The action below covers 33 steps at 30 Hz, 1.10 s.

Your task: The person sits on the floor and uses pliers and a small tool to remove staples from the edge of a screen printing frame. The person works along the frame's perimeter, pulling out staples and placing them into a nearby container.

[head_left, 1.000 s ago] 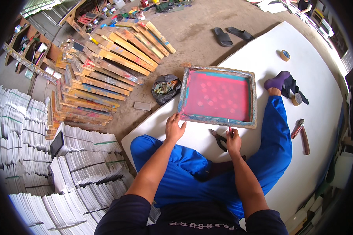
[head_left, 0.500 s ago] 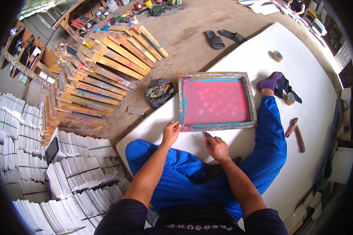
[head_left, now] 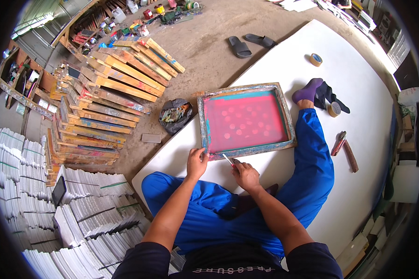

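A screen printing frame (head_left: 247,154) with a paint-stained wooden border lies on the white board in front of me. Its mesh is pink with pale round spots and teal along the edges. My left hand (head_left: 197,163) is closed on the frame's near left corner, fingers pinching the wood. In my right hand (head_left: 246,176) is a slim cutter (head_left: 228,160) with a pale blade and a partly hidden red-and-dark handle. The blade points up and left, close to the frame's near edge; whether it touches the wood I cannot tell.
Beneath me is a white board (head_left: 321,200). On it lie tape rolls (head_left: 315,59), a black cloth (head_left: 322,95) and red-handled pliers (head_left: 338,143) beside a brown strip (head_left: 351,157). Wooden frames (head_left: 121,83), a black bag (head_left: 174,116) and stacked white sheets (head_left: 95,186) stand left.
The cutter's blade now points up and left toward the frame's near edge, with my right hand turned. My left hand stays at the corner. The whole view has shifted slightly.
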Motion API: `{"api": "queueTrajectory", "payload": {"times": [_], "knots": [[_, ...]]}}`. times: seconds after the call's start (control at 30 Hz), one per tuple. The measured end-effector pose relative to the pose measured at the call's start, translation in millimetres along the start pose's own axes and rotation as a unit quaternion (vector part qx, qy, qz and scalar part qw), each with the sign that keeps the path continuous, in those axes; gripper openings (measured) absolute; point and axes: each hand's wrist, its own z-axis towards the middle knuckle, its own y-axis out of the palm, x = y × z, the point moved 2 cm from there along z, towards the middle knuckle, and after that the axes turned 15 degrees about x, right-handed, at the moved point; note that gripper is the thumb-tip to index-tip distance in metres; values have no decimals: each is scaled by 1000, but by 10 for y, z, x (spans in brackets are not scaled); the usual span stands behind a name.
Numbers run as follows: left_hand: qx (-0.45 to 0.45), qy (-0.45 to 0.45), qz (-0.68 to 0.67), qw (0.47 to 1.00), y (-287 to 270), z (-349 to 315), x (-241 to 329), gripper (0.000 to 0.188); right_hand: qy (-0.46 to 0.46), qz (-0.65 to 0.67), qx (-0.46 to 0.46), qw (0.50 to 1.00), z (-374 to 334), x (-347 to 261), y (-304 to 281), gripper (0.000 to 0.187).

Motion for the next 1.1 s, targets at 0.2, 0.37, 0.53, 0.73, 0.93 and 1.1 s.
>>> {"api": "queueTrajectory", "payload": {"times": [0.2,0.37,0.53,0.73,0.93,1.1], "knots": [[-19,78,86,993,-35,-65,140,49,67,-16,39,997,180,119,-198,21],[-29,133,211,968,-15,-11,195,63,100,-19,58,993,242,154,-240,18],[-55,146,290,944,84,113,167,72,49,-25,72,996,250,76,-198,24],[-46,139,324,935,236,388,149,72,-33,-43,136,989,380,65,-134,25],[-121,16,270,955,341,796,304,85,-28,-50,133,989,474,171,-127,19],[-100,-56,244,963,421,842,276,89,16,-66,167,984,642,300,-235,20]]}}
